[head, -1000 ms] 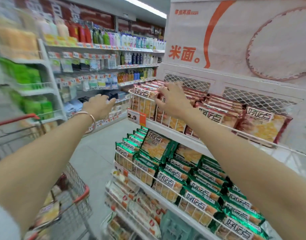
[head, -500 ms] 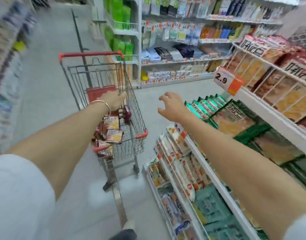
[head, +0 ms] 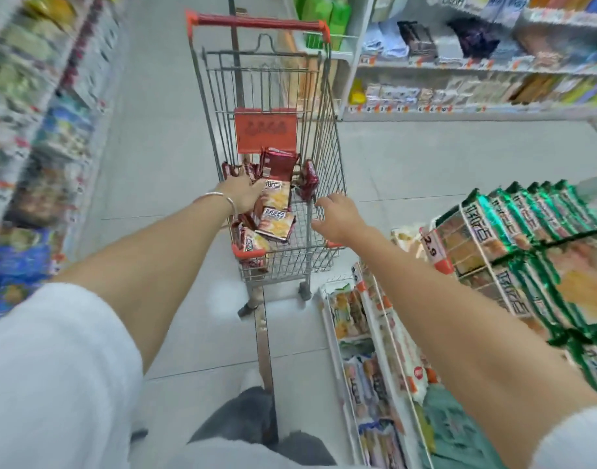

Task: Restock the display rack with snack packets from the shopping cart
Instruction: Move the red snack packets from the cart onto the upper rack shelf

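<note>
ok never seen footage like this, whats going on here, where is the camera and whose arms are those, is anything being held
There is no machine here. The camera sits on a person's head and looks forward and down, so the two bare arms are that person's own. They stand in a shop aisle over a wire shopping cart with red snack packets lying in its basket. The left hand, with a bracelet at the wrist, reaches into the cart and touches the packets; whether it has gripped one cannot be told. The right hand is open and empty, at the cart's right rim. On the right is the display rack, full of green packets.
</note>
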`<state>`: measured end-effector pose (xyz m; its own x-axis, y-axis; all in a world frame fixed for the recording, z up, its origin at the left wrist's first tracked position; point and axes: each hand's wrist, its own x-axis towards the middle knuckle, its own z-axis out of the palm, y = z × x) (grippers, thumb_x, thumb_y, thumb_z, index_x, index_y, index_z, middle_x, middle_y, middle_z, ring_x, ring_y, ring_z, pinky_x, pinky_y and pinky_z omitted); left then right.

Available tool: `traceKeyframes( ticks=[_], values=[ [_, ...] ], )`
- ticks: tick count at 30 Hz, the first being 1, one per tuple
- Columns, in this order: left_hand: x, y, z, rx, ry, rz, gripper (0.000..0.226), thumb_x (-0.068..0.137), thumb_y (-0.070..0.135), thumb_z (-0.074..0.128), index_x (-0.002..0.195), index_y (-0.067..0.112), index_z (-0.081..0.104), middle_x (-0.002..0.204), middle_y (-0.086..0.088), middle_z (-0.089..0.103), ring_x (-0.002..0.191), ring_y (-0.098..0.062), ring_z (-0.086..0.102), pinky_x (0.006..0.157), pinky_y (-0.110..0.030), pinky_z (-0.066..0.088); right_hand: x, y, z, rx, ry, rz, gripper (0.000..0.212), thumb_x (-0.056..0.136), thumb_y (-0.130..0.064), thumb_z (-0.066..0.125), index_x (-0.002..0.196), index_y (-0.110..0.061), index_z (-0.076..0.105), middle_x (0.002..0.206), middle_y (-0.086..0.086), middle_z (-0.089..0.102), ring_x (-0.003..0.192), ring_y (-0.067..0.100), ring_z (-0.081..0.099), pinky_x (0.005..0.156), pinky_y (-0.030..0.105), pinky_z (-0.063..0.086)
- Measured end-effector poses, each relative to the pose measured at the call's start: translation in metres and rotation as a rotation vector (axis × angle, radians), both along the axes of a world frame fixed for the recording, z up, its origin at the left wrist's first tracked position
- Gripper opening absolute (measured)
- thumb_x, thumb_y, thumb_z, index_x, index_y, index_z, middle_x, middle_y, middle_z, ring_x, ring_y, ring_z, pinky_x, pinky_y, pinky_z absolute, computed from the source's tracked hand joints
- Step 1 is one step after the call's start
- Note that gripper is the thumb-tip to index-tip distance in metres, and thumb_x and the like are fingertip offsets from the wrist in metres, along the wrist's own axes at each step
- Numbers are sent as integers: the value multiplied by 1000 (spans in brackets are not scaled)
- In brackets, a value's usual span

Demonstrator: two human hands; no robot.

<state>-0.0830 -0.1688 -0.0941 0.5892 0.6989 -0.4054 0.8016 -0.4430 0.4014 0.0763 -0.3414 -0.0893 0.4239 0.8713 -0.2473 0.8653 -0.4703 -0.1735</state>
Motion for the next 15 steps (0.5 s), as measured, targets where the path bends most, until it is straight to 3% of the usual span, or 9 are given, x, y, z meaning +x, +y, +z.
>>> traceKeyframes(
  ticks=[3, 7, 11, 12, 15],
  values=[
    [9, 19, -17, -46, 16, -10, 79, 104, 57, 19, 128, -10, 52, 130, -32, 57, 116, -43, 59, 100, -50, 47, 6, 18, -16, -33, 35, -21, 58, 93, -41, 55, 143, -12, 48, 137, 15, 51, 128, 33, 45, 111, 42, 34],
    [30, 37, -32, -84, 14, -30, 62, 106, 52, 19, 99, 5, 59, 100, -15, 59, 89, -29, 57, 96, -43, 46, 18, 42, -34, -81, 61, -11, 57, 95, -40, 53, 145, -14, 45, 143, 15, 47, 133, 32, 41, 114, 43, 30],
    [53, 58, -46, -150, 45, -22, 66, 106, 53, 21, 130, 2, 56, 125, -15, 59, 111, -31, 56, 103, -43, 42, 41, 72, -52, -128, 108, -17, 57, 94, -39, 56, 144, -14, 45, 144, 14, 48, 133, 32, 42, 115, 44, 31],
    [60, 65, -51, -167, 50, -22, 67, 106, 53, 21, 131, 1, 55, 123, -15, 60, 108, -30, 56, 102, -43, 42, 49, 80, -57, -139, 125, -19, 57, 94, -39, 57, 144, -14, 45, 143, 14, 48, 133, 32, 42, 115, 44, 31],
    [81, 87, -64, -219, 57, -6, 66, 106, 54, 19, 116, 3, 61, 93, -8, 61, 85, -22, 57, 87, -38, 43, 74, 109, -71, -163, 163, -13, 58, 94, -37, 58, 144, -12, 44, 140, 15, 49, 129, 33, 46, 111, 44, 36]
  ],
)
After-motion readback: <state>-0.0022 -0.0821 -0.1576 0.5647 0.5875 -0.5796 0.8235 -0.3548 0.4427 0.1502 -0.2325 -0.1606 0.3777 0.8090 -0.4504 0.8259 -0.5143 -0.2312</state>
